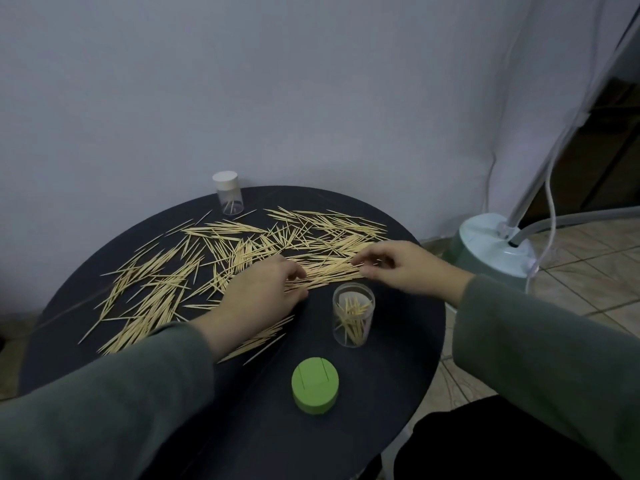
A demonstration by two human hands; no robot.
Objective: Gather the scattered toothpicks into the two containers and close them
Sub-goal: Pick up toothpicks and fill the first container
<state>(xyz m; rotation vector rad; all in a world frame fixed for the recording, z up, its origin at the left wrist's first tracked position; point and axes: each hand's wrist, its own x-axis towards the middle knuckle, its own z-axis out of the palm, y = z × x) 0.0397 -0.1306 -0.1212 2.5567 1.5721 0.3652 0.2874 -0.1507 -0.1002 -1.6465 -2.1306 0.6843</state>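
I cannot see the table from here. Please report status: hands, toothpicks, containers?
Left hand and right hand pinch one bundle of toothpicks. Open container part filled, green lid off. White-capped container closed, nearly empty. Nothing in the way.

Pale wall (311, 81), tiled floor (588, 271)

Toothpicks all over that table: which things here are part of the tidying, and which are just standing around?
Part of the job:
scattered toothpicks
open clear jar
green lid
white-capped jar
left hand, right hand, both on one bundle

Just standing around:
pale green appliance base
its hose
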